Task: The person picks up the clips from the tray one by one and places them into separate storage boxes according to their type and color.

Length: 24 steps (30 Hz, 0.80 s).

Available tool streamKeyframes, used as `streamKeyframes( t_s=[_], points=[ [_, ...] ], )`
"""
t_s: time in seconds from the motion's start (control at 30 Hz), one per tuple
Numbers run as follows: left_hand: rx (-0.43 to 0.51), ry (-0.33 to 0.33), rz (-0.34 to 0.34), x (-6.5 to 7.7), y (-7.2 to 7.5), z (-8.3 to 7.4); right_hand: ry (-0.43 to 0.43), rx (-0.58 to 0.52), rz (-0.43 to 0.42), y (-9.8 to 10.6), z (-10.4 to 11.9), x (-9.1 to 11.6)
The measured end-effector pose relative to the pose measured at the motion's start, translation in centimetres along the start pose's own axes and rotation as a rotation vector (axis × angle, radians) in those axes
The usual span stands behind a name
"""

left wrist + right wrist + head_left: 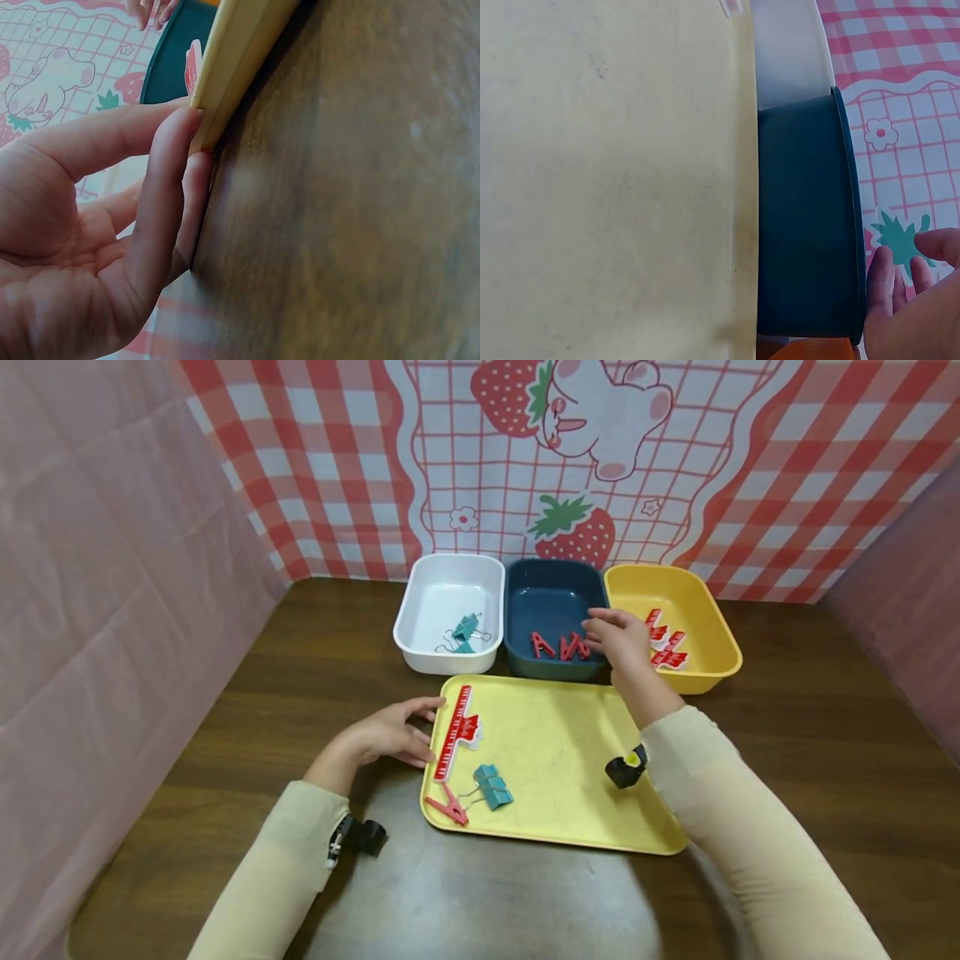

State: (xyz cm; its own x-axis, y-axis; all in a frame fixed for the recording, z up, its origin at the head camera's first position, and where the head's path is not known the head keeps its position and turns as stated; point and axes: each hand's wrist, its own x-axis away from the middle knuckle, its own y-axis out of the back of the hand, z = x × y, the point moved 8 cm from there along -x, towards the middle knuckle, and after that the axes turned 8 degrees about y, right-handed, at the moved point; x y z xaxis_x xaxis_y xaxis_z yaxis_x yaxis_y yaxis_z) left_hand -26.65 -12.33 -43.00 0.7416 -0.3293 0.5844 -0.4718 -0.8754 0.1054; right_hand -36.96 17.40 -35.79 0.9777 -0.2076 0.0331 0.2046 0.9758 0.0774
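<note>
My left hand (390, 731) touches the left rim of the yellow tray (555, 827) with its fingertips. Close by that rim lie a long red-and-white clip (454, 735), a teal binder clip (492, 787) and a red clothespin (450, 808). Over the right side of the dark blue bin (555, 578) hovers my right hand (621, 639), its fingers loosely extended with nothing visible between them. Several red clothespins (567, 647) sit in that bin; the hand partly covers one at the right. The right wrist view shows the hand (915, 300) above the bin's rim.
Left of the blue bin stands a white bin (414, 589) holding teal binder clips (465, 628). A yellow bin (708, 610) to its right holds red-and-white clips (670, 653). A checked strawberry cloth (337, 468) hangs behind them. Everything stands on a dark wooden table (810, 718).
</note>
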Motion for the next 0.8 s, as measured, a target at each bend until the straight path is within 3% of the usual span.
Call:
streamKeyframes(
  t_s=[0.8],
  points=[
    [-0.005,0.008,-0.005,0.2,0.0,0.0,0.045,-0.035,0.126,-0.7,-0.2,3.6]
  ],
)
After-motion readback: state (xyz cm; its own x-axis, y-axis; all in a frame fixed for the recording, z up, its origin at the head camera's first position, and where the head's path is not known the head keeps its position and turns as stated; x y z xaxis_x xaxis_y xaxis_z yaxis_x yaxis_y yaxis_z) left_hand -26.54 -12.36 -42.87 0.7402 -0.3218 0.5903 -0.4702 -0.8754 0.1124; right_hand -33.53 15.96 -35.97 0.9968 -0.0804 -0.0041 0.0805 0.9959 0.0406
